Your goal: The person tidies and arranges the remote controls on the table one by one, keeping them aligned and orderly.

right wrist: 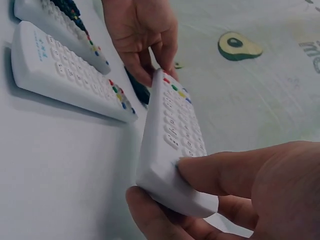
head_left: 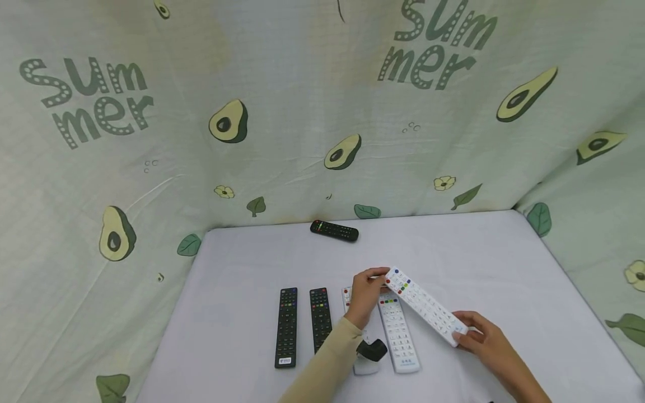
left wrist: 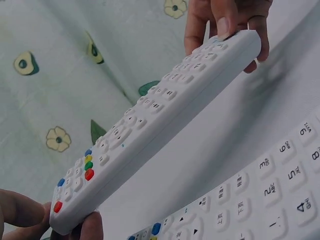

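Note:
A white remote control (head_left: 425, 305) with coloured buttons is held slantwise above the table between both hands. My left hand (head_left: 367, 294) pinches its upper end, near the red and blue buttons. At the lower end my right hand (head_left: 481, 338) grips it, thumb on top and fingers beneath, as the right wrist view shows. Right below lies a second white remote (head_left: 398, 336), buttons up. A third white remote (head_left: 366, 366) is mostly hidden under my left forearm. In the left wrist view the held remote (left wrist: 150, 120) is clear of the surface, its shadow on the cloth.
Two black remotes (head_left: 286, 327) (head_left: 320, 316) lie side by side left of the white ones, the nearer partly behind the sleeve. Another black remote (head_left: 335, 230) rests near the table's back edge. A curtain (head_left: 282, 112) printed with avocados hangs behind the white table (head_left: 237, 268).

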Tool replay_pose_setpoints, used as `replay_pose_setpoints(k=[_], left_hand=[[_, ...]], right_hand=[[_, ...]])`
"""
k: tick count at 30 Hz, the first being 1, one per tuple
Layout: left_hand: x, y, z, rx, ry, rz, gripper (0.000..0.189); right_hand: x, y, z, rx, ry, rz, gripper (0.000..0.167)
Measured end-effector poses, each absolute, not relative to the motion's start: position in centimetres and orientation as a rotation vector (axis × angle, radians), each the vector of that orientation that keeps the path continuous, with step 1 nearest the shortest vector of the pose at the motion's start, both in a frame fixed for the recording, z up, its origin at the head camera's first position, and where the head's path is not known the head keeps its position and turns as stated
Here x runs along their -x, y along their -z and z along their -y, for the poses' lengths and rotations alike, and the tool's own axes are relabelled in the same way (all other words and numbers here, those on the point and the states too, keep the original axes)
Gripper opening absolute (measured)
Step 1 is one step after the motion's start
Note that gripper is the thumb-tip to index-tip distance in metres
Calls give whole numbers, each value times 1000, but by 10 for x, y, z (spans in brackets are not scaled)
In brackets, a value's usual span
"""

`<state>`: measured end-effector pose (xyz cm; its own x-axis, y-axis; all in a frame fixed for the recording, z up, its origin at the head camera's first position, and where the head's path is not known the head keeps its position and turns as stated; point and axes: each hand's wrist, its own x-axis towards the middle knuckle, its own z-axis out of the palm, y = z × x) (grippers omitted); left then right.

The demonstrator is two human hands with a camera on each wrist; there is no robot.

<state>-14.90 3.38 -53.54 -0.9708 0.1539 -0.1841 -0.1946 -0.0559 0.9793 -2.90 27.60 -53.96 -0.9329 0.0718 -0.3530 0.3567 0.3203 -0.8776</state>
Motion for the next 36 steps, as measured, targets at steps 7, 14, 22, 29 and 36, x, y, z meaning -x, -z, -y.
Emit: replay_pose_setpoints(k=[7, 14, 22, 29, 36], left_hand=[[145, 539, -45, 66, -2062, -1990, 25], [143, 538, -53, 66, -2042, -1976, 29], [143, 536, -61, 11, -2065, -1900, 38], [142, 537, -65, -46, -2013, -1889, 41], [137, 536, -69, -80, -1942, -1916, 43]], right_hand=[[20, 545, -278, -164, 1596, -2294, 63], [15, 549, -275, -11, 1640, -2233, 62], [12, 552, -275, 74, 1572, -2294, 57], [11, 554, -274, 131, 1553, -2343, 54], [11, 556, -271, 49, 1421, -2450, 54]])
